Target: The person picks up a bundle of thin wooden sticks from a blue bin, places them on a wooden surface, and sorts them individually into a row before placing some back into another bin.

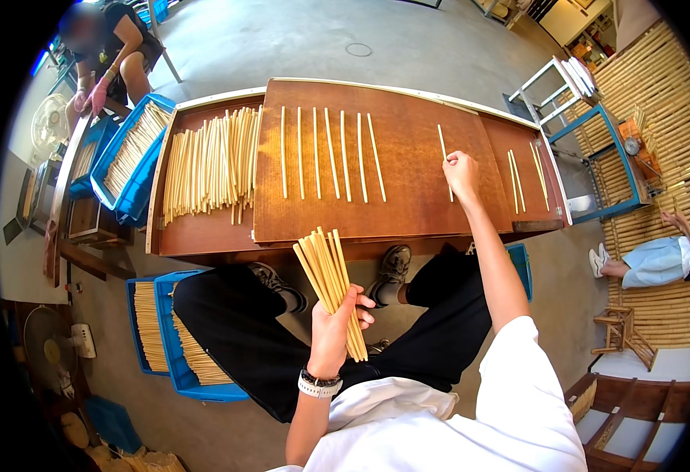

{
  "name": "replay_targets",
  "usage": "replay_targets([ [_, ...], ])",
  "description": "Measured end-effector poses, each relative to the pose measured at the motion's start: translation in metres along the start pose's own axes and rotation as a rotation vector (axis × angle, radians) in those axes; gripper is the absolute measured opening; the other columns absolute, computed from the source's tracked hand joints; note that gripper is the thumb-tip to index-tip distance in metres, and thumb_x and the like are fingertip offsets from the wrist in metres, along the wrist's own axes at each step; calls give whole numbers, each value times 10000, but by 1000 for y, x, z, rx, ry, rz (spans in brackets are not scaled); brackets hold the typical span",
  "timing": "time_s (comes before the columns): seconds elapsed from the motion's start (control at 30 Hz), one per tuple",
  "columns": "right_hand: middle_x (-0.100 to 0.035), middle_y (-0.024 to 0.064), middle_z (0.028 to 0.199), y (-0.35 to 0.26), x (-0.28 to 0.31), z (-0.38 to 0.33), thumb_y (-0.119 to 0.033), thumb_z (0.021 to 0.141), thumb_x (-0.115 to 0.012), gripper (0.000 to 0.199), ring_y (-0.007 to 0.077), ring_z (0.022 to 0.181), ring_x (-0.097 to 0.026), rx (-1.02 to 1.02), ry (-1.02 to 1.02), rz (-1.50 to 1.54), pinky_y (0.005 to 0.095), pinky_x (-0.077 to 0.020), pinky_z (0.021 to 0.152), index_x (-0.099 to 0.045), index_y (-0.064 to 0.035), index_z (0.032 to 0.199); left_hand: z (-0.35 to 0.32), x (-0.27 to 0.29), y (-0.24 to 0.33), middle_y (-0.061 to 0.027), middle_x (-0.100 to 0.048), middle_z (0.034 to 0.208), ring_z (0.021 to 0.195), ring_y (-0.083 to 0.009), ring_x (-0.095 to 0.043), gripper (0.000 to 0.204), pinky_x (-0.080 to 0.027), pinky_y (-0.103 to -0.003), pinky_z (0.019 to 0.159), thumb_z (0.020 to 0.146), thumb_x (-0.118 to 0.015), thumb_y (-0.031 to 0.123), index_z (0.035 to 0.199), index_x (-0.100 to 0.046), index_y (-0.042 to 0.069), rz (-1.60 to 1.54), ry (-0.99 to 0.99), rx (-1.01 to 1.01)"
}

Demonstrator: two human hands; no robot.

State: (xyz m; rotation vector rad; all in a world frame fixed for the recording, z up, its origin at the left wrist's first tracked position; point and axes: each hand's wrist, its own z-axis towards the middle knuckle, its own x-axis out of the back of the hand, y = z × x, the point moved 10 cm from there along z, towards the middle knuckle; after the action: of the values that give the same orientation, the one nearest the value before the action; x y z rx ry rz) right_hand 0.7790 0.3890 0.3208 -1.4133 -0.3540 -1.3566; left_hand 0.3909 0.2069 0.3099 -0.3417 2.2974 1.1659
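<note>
Clearly, both hands are occupied. Reading the raised board [416,212] on the tabletop [502,134] as a clock face, the right hand [461,175] sits at three o'clock, its fingers closed on a single stick [442,144] that points towards twelve. The left hand [334,330] is out past six o'clock, off the board and above the person's lap, wrapped around a bundle of sticks [331,271] whose upper ends fan slightly apart.

Towards nine o'clock on the board runs a spaced row of pale sticks [332,153], none touching its neighbour. Farther out at nine lies a dense pile of sticks [211,165], with a blue crate [131,208] of more beyond the tabletop's edge. Past three o'clock rest a few loose sticks [519,182]. At ten o'clock, well apart, sits a co-worker [111,51] in pink gloves [99,92].
</note>
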Motion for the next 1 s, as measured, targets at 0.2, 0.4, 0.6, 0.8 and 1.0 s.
replay_targets([
  [0.2, -698, 158, 794, 21, 12, 2, -110, 768, -724, 123, 315, 776, -681, -39, 23, 41, 414, -534, 727, -691, -8, 829, 0, -1, -1, -82, -649, 832, 629, -131, -597, 178, -478, -252, 569, 1009, -538, 178, 1059, -563, 9, -4, -3, 5],
  [0.4, -705, 157, 795, 43, 14, 6, -123, 762, -722, 134, 325, 773, -689, -57, 13, 1, 419, -540, 709, -694, -20, 842, 1, -4, -4, -82, -650, 833, 627, -130, -597, 172, -479, -253, 572, 1008, -536, 170, 1060, -563, 8, 0, -3, 17],
  [0.6, -716, 156, 804, 10, 10, 3, -133, 717, -716, 168, 298, 776, -704, -110, -52, -4, 391, -550, 706, -708, -36, 855, 2, -7, -8, -85, -652, 834, 627, -129, -599, 167, -480, -249, 571, 1005, -535, 159, 1059, -562, 3, 10, -8, 42],
  [0.8, -714, 161, 769, -58, -39, -11, -137, 701, -716, 208, 229, 728, -705, -29, -129, 317, 338, -548, 679, -701, 13, 845, 3, -7, -10, -90, -655, 835, 617, -127, -605, 169, -484, -246, 562, 1004, -537, 153, 1060, -561, -4, -17, -22, 55],
  [1.0, -721, 138, 792, -109, -58, -28, -133, 716, -702, 192, 240, 734, -704, -3, -119, 305, 342, -548, 685, -696, 2, 853, 0, 5, 0, -90, -657, 839, 618, -123, -618, 178, -492, -240, 560, 1008, -527, 154, 1064, -558, -12, -39, -12, 23],
])
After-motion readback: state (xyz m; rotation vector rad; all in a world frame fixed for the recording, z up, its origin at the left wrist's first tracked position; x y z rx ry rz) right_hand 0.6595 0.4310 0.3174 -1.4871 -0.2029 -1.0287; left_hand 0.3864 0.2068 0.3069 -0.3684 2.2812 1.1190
